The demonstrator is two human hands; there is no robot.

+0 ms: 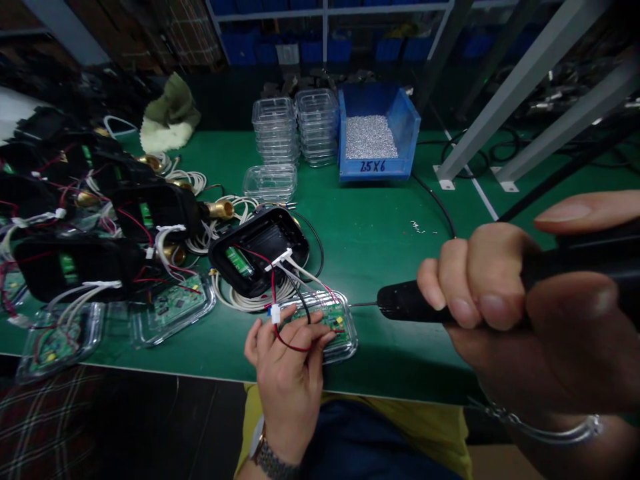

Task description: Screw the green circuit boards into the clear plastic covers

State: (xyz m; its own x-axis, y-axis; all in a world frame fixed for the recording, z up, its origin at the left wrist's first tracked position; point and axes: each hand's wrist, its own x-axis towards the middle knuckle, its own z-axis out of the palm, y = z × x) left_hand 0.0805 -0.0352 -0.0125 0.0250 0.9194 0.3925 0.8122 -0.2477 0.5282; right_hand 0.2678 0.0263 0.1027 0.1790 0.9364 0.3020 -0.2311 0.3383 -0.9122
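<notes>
My right hand (pixel 480 287) is wrapped around a black electric screwdriver (pixel 413 301), held level with its thin bit pointing left. The bit's tip lies close to the right end of a clear plastic cover (pixel 353 337). Inside that cover sits a green circuit board (pixel 333 313), with red, black and white wires attached. My left hand (pixel 290 367) bends its fingers over the board and holds it in the cover near the table edge. A white connector (pixel 275 313) on red wires rests by those fingers. Behind, the wires run into an open black housing (pixel 265 247) with a green battery.
A blue bin (pixel 377 168) of small screws stands at the back, beside stacked clear covers (pixel 275 130). More black housings (pixel 80 267) with boards and wires crowd the left. Loose screws (pixel 416 227) lie on the green table (pixel 370 247). Grey metal posts (pixel 500 107) rise at right.
</notes>
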